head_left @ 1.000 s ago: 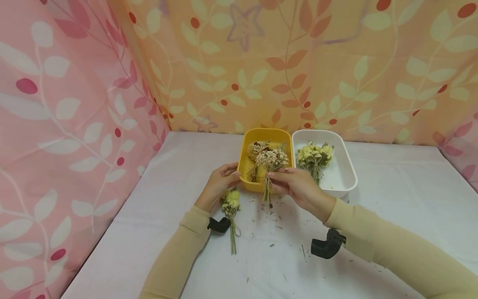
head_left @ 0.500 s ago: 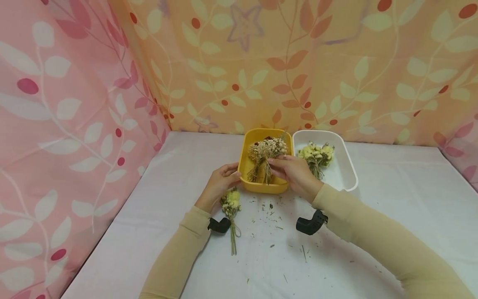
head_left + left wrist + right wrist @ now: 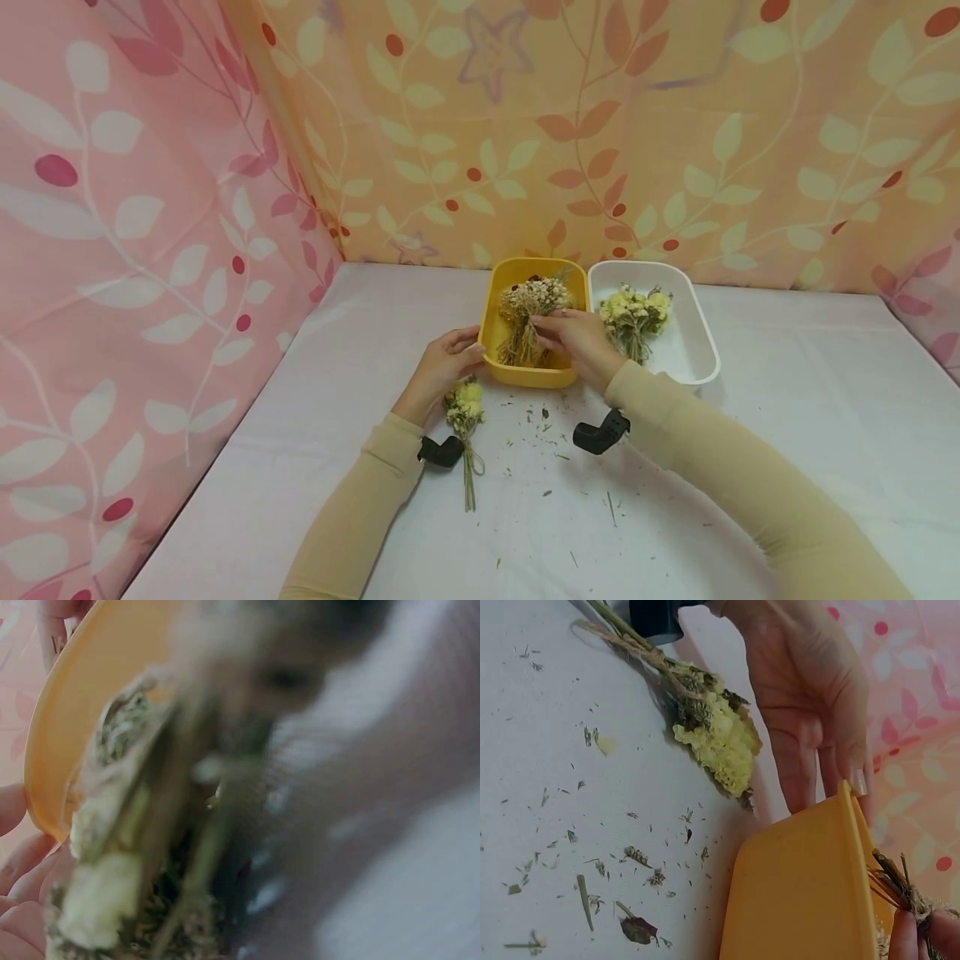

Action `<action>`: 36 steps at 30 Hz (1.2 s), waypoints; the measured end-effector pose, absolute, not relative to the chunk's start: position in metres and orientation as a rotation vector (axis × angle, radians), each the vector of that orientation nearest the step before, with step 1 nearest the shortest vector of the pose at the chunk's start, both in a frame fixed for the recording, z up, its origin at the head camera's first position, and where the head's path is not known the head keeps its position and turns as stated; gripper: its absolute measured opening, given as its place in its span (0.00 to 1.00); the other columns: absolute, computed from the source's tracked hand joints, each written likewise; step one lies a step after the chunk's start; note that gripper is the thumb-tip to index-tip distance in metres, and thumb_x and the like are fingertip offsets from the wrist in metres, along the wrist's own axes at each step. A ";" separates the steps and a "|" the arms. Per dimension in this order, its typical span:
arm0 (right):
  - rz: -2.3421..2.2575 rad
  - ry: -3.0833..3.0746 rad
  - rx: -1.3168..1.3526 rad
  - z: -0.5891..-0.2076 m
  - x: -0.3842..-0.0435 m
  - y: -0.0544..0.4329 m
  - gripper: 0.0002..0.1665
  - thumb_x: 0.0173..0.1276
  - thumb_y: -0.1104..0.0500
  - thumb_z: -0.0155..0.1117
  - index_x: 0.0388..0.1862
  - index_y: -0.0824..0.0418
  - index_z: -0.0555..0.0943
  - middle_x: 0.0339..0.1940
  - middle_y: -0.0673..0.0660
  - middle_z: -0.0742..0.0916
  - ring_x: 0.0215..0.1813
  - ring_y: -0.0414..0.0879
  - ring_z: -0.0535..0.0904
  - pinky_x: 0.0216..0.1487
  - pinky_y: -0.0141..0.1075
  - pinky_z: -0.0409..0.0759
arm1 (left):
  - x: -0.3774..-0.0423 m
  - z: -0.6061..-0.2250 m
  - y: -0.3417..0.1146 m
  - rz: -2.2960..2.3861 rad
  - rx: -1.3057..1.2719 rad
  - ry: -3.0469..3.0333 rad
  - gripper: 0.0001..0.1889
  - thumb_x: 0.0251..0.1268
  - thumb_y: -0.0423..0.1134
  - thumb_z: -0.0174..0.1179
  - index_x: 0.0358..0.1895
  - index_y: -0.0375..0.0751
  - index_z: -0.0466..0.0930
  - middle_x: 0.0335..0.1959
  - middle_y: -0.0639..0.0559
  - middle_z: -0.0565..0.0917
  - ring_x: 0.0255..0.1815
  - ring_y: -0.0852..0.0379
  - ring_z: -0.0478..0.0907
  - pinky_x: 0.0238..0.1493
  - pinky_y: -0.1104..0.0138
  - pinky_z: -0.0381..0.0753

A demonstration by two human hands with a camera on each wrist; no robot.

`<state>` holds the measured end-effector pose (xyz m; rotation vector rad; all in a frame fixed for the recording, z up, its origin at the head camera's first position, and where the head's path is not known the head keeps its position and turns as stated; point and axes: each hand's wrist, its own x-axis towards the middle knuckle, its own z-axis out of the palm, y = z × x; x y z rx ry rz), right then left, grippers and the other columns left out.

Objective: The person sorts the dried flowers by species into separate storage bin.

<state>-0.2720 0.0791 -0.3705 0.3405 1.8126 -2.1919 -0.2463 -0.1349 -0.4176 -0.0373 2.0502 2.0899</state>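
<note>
My right hand [image 3: 587, 343] is inside the yellow tray [image 3: 534, 377], pinching the twine-tied stems of a dried flower bouquet [image 3: 546, 293] with small cream blossoms. Stem ends poke out past the fingertips [image 3: 905, 937] in the right wrist view. Another dried bunch lies beneath it in the tray, mostly covered. My left hand [image 3: 437, 373] grips the tray's left edge, thumb at the rim and fingers along the outer wall. Just below that hand, a yellow dried flower bouquet [image 3: 465, 406] lies on the table, stems toward me; it fills much of the left wrist view, blurred.
A white tray [image 3: 693, 337] stands against the yellow one on the right, with yellow dried flowers [image 3: 636, 313] inside. Broken stems and leaf crumbs [image 3: 637, 928] litter the table in front of the trays. Patterned cloth [image 3: 480, 150] hangs behind the table and on the left.
My right hand has carried the cream bouquet forward from the yellow tray's front edge and down into it, then slightly left over the other bunch. My left hand has stayed at the tray's edge.
</note>
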 end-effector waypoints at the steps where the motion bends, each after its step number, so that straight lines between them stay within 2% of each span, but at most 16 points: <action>1: -2.184 1.826 0.338 -0.372 -0.273 0.078 0.09 0.70 0.67 0.64 0.47 0.68 0.78 0.35 0.49 0.85 0.34 0.36 0.84 0.42 0.25 0.87 | -0.246 -0.417 -0.135 2.087 -0.039 2.052 0.26 0.73 0.32 0.57 0.72 0.37 0.68 0.70 0.38 0.73 0.67 0.41 0.75 0.63 0.58 0.83; 5: -2.151 1.874 0.330 -0.376 -0.277 0.073 0.18 0.70 0.69 0.62 0.57 0.73 0.74 0.47 0.56 0.81 0.39 0.38 0.83 0.45 0.26 0.87 | -0.247 -0.417 -0.134 2.074 -0.058 2.062 0.25 0.73 0.33 0.57 0.72 0.39 0.69 0.70 0.40 0.74 0.66 0.43 0.76 0.62 0.60 0.83; 7: -2.143 1.890 0.324 -0.377 -0.279 0.070 0.15 0.70 0.69 0.62 0.54 0.72 0.74 0.48 0.58 0.79 0.40 0.39 0.82 0.45 0.26 0.87 | -0.248 -0.417 -0.134 2.071 -0.064 2.062 0.25 0.73 0.33 0.58 0.71 0.39 0.69 0.69 0.40 0.75 0.67 0.43 0.76 0.63 0.59 0.83; 10: -2.132 1.908 0.330 -0.379 -0.281 0.068 0.06 0.70 0.69 0.62 0.42 0.67 0.74 0.45 0.57 0.79 0.41 0.40 0.82 0.45 0.26 0.88 | -0.249 -0.418 -0.134 2.073 -0.063 2.056 0.25 0.73 0.32 0.57 0.72 0.39 0.69 0.70 0.40 0.74 0.67 0.43 0.76 0.64 0.57 0.82; 12: -2.124 1.917 0.336 -0.379 -0.282 0.067 0.07 0.70 0.69 0.62 0.36 0.64 0.72 0.42 0.55 0.79 0.40 0.39 0.82 0.45 0.26 0.88 | -0.248 -0.418 -0.134 2.077 -0.054 2.055 0.25 0.73 0.32 0.57 0.72 0.38 0.68 0.70 0.39 0.74 0.67 0.42 0.75 0.65 0.56 0.81; 17: -2.103 1.921 0.380 -0.382 -0.285 0.068 0.05 0.71 0.68 0.62 0.36 0.64 0.74 0.41 0.54 0.79 0.38 0.38 0.81 0.42 0.25 0.87 | -0.246 -0.417 -0.134 2.074 -0.054 2.069 0.26 0.73 0.33 0.58 0.72 0.39 0.68 0.70 0.39 0.74 0.65 0.42 0.77 0.65 0.56 0.81; 24: -2.096 1.918 0.420 -0.388 -0.290 0.068 0.12 0.70 0.69 0.62 0.30 0.62 0.70 0.38 0.53 0.77 0.33 0.38 0.81 0.38 0.26 0.88 | -0.246 -0.416 -0.134 2.057 -0.076 2.090 0.25 0.73 0.33 0.58 0.71 0.40 0.69 0.70 0.42 0.74 0.63 0.43 0.79 0.64 0.57 0.82; 31: -2.034 1.983 0.409 -0.391 -0.292 0.068 0.10 0.72 0.68 0.60 0.31 0.61 0.70 0.40 0.54 0.79 0.33 0.38 0.82 0.43 0.29 0.89 | -0.247 -0.417 -0.135 2.062 -0.065 2.082 0.26 0.73 0.34 0.58 0.72 0.39 0.68 0.70 0.41 0.74 0.64 0.43 0.78 0.64 0.57 0.82; 35: -2.017 2.016 0.413 -0.392 -0.292 0.067 0.02 0.73 0.67 0.59 0.41 0.65 0.75 0.43 0.55 0.79 0.35 0.39 0.81 0.44 0.29 0.88 | -0.247 -0.419 -0.136 2.076 -0.047 2.064 0.26 0.73 0.33 0.58 0.72 0.38 0.68 0.70 0.39 0.74 0.66 0.42 0.77 0.65 0.55 0.81; 36: -2.020 2.020 0.414 -0.392 -0.292 0.067 0.04 0.73 0.67 0.59 0.45 0.66 0.76 0.45 0.56 0.79 0.36 0.39 0.81 0.44 0.29 0.88 | -0.247 -0.419 -0.136 2.076 -0.044 2.066 0.26 0.73 0.33 0.58 0.72 0.38 0.68 0.70 0.38 0.74 0.66 0.41 0.77 0.65 0.55 0.81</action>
